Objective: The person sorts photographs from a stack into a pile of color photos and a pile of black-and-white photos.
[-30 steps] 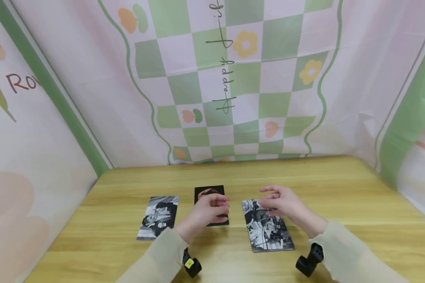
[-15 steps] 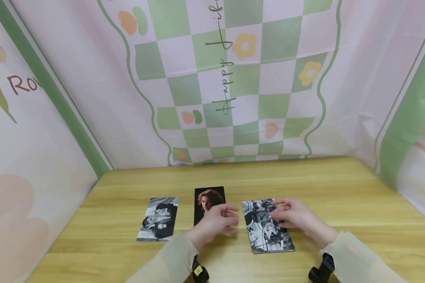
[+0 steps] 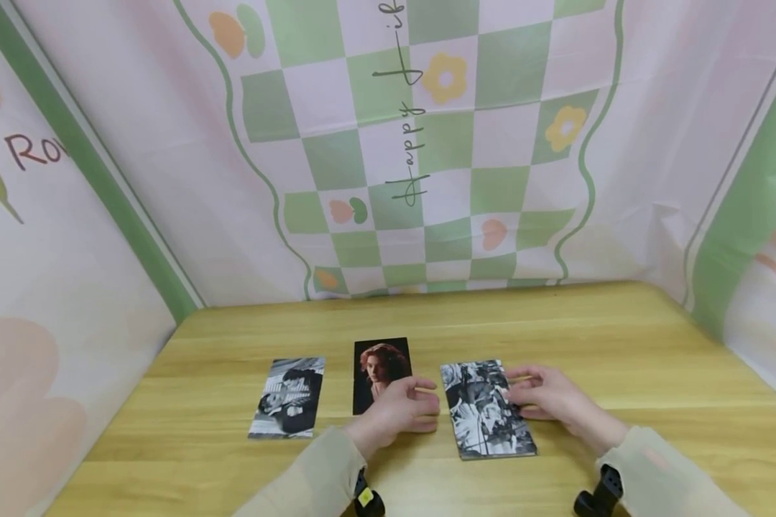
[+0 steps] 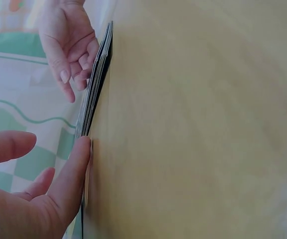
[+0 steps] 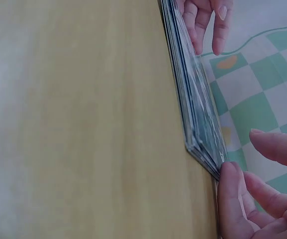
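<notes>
A stack of black-and-white photo cards (image 3: 488, 413) lies on the wooden table between my hands; both wrist views show its layered edges. My right hand (image 3: 546, 395) is at the stack's right side, fingertips right at its edge and thumb apart. To the stack's left is my left hand (image 3: 401, 411), fingers loosely bent, with nothing held. It overlaps the lower right of a dark photo card (image 3: 381, 362) showing a red-haired portrait, hiding that corner. Farther left lies another black-and-white photo card (image 3: 287, 398), flat and untouched.
The wooden table (image 3: 187, 459) runs back to a curtain (image 3: 453, 143) with green and white checks. More printed curtain hangs at the left and right sides. Black wrist cameras (image 3: 600, 492) are strapped at both sleeves.
Both hands have come down and nearer the body, and moved to the right. The right hand has slid off the top of the stack to its right edge; the portrait is more exposed.
</notes>
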The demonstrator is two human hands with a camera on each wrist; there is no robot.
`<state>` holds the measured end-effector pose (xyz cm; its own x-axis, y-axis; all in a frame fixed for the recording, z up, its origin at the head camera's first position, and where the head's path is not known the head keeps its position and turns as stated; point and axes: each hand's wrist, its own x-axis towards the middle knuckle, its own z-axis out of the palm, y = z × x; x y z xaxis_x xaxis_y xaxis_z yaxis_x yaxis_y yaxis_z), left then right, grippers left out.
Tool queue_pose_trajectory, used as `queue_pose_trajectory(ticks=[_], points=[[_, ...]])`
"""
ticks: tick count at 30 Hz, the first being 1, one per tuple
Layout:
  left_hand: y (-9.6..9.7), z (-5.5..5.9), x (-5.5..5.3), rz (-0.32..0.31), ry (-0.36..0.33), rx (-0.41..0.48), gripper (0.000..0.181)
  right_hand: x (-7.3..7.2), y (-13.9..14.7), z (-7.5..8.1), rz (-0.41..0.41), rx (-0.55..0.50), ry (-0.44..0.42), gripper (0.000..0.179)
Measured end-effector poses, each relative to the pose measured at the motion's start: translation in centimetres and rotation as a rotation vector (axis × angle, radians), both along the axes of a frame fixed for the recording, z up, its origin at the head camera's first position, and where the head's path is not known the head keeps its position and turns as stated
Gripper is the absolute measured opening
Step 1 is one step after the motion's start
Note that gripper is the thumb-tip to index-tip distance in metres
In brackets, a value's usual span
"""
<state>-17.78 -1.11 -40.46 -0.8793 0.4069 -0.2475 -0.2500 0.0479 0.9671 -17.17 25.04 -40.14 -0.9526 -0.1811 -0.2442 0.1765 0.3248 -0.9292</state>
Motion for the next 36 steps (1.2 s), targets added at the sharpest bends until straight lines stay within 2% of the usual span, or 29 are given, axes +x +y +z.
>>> queue_pose_trajectory(ticks=[22, 36], points=[[0.64, -0.21, 0.45, -0.01, -0.006, 0.003, 0.036, 0.36, 0.13, 0.03, -0.019, 0.028, -0.012, 0.054], [0.69, 0.28, 0.7, -0.017, -0.008, -0.005, 0.038, 0.49, 0.2, 0.14, -0.031, 0.027, -0.014, 0.052]])
